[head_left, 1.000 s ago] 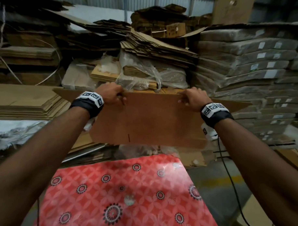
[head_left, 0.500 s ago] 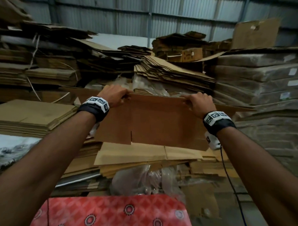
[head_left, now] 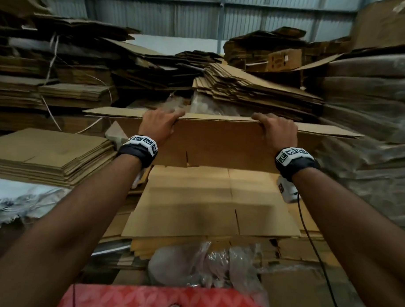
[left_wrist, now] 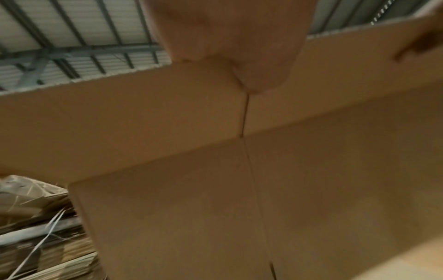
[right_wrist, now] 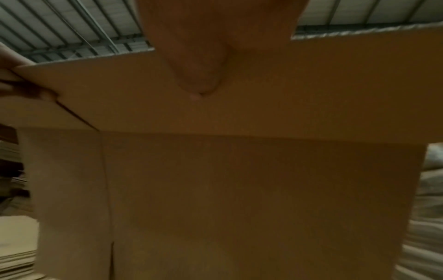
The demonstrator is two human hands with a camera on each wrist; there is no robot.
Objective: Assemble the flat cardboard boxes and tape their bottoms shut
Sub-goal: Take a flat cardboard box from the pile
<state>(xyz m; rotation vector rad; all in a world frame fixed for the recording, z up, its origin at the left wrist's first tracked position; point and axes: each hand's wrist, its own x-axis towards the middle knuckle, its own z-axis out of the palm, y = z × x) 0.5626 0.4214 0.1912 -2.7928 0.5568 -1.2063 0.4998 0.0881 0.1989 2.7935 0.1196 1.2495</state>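
Note:
I hold a flat brown cardboard box (head_left: 220, 142) up in front of me, its upper flaps bent away toward the stacks. My left hand (head_left: 160, 123) grips the top fold left of centre. My right hand (head_left: 277, 130) grips the same fold further right. In the left wrist view a thumb presses the box (left_wrist: 215, 170) just above a flap slit. The right wrist view shows the other thumb on the box panel (right_wrist: 227, 189). The fingers behind the board are hidden. Below lies another flat box (head_left: 206, 204) on a pile.
Stacks of flat cardboard (head_left: 47, 157) rise at left, and wrapped bundles (head_left: 370, 113) fill the right. More loose sheets (head_left: 252, 88) pile up behind. Crumpled plastic wrap (head_left: 204, 263) lies below the pile. A red patterned surface (head_left: 146, 298) sits nearest me.
Both hands have raised the flat box higher and further forward, and its top flaps now fold away. My view has tilted up, so the red surface has dropped to the bottom edge.

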